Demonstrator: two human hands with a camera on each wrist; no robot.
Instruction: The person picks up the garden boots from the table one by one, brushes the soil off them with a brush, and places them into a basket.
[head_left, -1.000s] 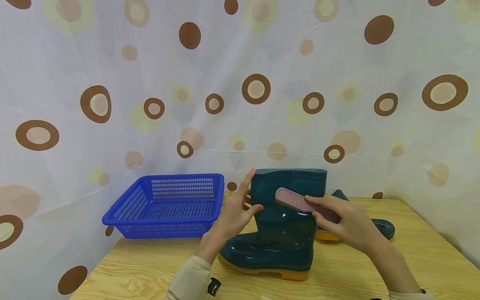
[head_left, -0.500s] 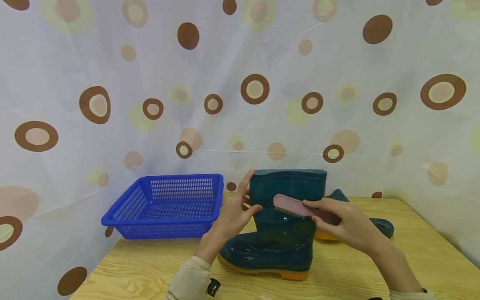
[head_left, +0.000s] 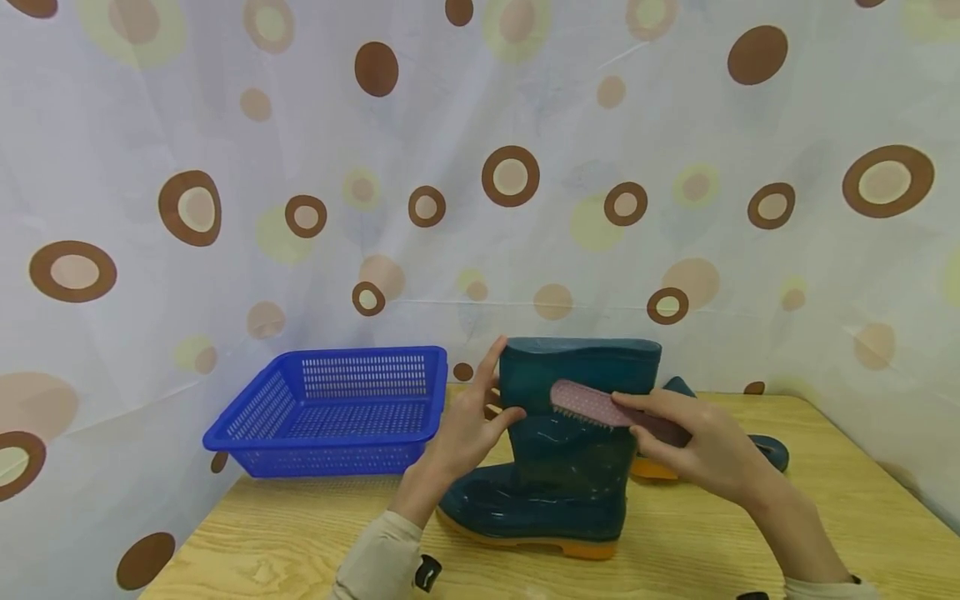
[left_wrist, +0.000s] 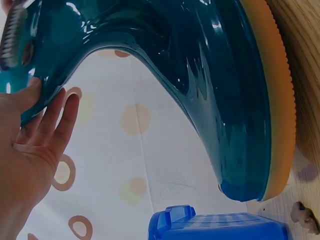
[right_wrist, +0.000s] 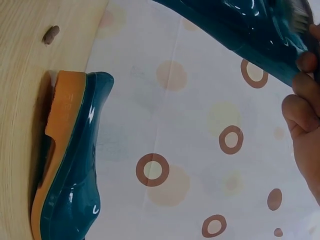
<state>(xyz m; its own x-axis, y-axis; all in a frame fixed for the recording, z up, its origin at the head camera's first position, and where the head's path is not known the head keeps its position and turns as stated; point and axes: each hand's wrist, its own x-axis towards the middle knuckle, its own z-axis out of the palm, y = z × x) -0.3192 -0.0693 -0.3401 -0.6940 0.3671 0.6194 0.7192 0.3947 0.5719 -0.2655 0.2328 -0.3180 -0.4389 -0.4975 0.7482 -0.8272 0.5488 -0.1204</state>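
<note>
A dark green rubber boot (head_left: pixel 570 467) with an orange sole stands upright on the table, toe to the left. My left hand (head_left: pixel 461 425) grips the front edge of its shaft, thumb on the near side and fingers behind. In the left wrist view, that hand (left_wrist: pixel 30 160) holds the same shaft edge. My right hand (head_left: pixel 701 442) pinches the dark handle of a pink brush (head_left: pixel 585 403), whose bristles face the near side of the shaft. The right wrist view cuts off most of the brush; bristles (right_wrist: pixel 300 19) show by my fingers.
A second green boot (right_wrist: pixel 75 165) is behind and to the right, mostly hidden in the head view by the first boot and my right hand. A blue plastic basket (head_left: pixel 330 460) stands back left on the wooden table (head_left: pixel 247 542). Behind hangs a spotted curtain (head_left: pixel 450 108).
The brush dipped slightly on the shaft, then came back up and a little to the right with my right hand. The boot's top edge shifted slightly right. My left hand stays in place.
</note>
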